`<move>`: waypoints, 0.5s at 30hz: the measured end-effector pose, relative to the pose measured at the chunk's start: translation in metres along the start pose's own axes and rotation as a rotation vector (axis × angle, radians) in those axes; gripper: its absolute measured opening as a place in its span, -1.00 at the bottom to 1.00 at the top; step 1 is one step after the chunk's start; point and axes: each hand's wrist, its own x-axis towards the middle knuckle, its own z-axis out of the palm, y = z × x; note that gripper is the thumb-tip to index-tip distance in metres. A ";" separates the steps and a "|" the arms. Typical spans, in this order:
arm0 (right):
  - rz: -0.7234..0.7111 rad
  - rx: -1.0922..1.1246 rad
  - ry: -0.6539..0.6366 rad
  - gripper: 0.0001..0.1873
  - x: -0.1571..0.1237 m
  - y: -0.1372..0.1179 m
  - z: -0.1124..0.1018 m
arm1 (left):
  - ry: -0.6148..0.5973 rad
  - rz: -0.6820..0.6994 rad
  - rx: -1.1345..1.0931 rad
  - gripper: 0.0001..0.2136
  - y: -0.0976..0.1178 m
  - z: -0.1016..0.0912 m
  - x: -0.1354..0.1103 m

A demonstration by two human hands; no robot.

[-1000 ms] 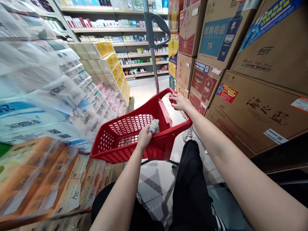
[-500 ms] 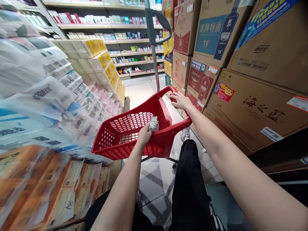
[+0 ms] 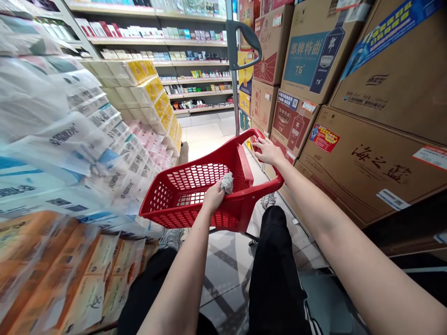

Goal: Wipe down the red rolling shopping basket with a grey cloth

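A red plastic shopping basket (image 3: 174,204) on wheels stands in the aisle before me, tilted, its grey pull handle (image 3: 244,44) rising upright behind it. My left hand (image 3: 213,197) is closed round a crumpled grey-white cloth (image 3: 227,182) and rests on the basket's near rim. My right hand (image 3: 267,151) grips the red rim at the basket's far right corner. The basket looks empty inside.
Stacked packs of tissue paper (image 3: 70,153) fill the left side. Large cardboard boxes (image 3: 366,153) are piled along the right. Shelves of small goods (image 3: 181,51) stand at the aisle's far end. Tiled floor (image 3: 206,135) runs ahead. My legs in black trousers (image 3: 275,265) are below.
The basket and both hands have shifted a little to the right and the view has moved forward; my left foot now shows under the basket. Both grips are unchanged.
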 end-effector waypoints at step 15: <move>0.115 -0.025 -0.011 -0.43 -0.032 -0.011 -0.006 | 0.045 0.017 0.050 -0.66 0.000 -0.003 -0.009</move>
